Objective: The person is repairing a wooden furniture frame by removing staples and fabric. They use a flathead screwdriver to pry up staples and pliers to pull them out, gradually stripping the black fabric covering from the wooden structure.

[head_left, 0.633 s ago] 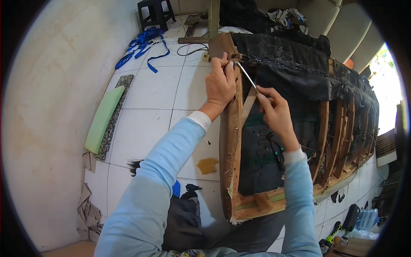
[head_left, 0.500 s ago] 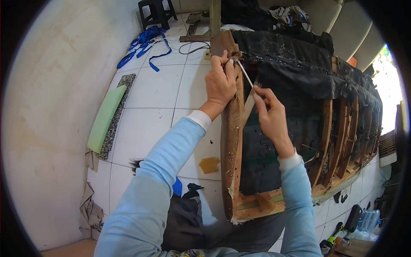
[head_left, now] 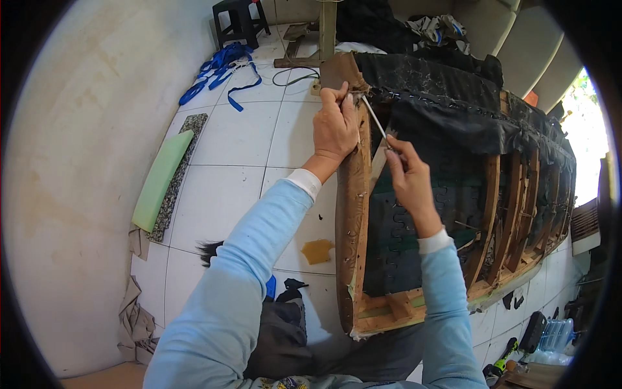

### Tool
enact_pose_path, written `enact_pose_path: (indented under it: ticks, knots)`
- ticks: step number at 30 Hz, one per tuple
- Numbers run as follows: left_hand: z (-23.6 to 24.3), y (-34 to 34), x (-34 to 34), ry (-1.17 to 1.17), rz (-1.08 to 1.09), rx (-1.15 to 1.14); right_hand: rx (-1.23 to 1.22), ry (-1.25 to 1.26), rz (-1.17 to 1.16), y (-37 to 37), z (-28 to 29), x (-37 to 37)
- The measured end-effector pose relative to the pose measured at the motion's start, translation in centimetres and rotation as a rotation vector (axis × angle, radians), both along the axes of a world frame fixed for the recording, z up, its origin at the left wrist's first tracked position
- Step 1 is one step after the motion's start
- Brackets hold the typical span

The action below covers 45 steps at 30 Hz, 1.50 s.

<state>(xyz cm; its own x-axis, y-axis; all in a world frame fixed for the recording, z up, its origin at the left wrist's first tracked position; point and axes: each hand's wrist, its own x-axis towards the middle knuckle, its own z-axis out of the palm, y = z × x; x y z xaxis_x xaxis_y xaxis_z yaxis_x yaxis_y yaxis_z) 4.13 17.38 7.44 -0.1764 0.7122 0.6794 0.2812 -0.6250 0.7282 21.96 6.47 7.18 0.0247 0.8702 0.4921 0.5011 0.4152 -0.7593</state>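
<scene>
An upturned sofa frame (head_left: 363, 214) of bare wood, with brown upholstery along its left rail, lies in front of me. My left hand (head_left: 335, 126) is closed at the far left corner, thumb and fingers pinching the brown cover (head_left: 346, 68) there. In my right hand (head_left: 411, 178) is a screwdriver-like tool (head_left: 374, 118) with a long, thin, pale shaft; my fingers hide its handle. The tool's tip touches the corner beside my left thumb. Torn black lining (head_left: 447, 123) hangs over the far part of the frame, and zigzag springs show inside it.
Left of me lie a green foam piece (head_left: 162, 178) on a speckled slab and crumpled brown fabric (head_left: 136, 318). Blue straps (head_left: 223, 68) and a black stool (head_left: 240, 23) are farther back. Plastic bottles (head_left: 556, 337) stand at lower right. A yellowish scrap (head_left: 317, 251) lies on the tiles.
Both hands and the frame sit slightly lower in the picture. The tool's tip stays at the corner, its angle nearly the same, and both hands keep their grips.
</scene>
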Motion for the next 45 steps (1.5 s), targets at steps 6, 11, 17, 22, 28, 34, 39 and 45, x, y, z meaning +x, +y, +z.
enact_pose_path:
  ticks: [6, 11, 17, 22, 28, 34, 39, 45]
  knots:
    - [-0.5, 0.2, 0.7, -0.052, -0.015, 0.066, -0.273, -0.037, 0.023, -0.5, 5.4, 0.8]
    - [-0.7, -0.2, 0.7, -0.063, -0.015, 0.046, -0.011, -0.010, 0.072, 2.8, -1.6, 2.6]
    - [-0.4, 0.0, 0.9, -0.091, -0.045, 0.019, 0.401, -0.152, 0.002, 7.4, -7.2, 2.7]
    - [-0.7, 0.6, -1.3, 0.043, -0.046, 0.022, 0.064, 0.053, 0.045, 2.6, -3.5, 1.0]
    - [5.4, -0.8, -2.7, 0.650, 0.049, -0.163, -0.225, 0.113, 0.029, -1.7, 0.5, 1.4]
    - [2.6, 3.1, -5.7, 0.302, -0.365, -0.204, -0.118, 0.020, -0.062, -2.2, 0.1, -1.4]
    - [-1.7, 2.4, -9.2, -0.730, -0.549, -0.468, -0.322, 0.200, -0.038, -3.1, 1.2, -1.3]
    - [-8.4, 5.9, -12.5, 0.020, -0.185, -0.539, -0.334, 0.201, -0.076, -6.2, 1.1, -1.3]
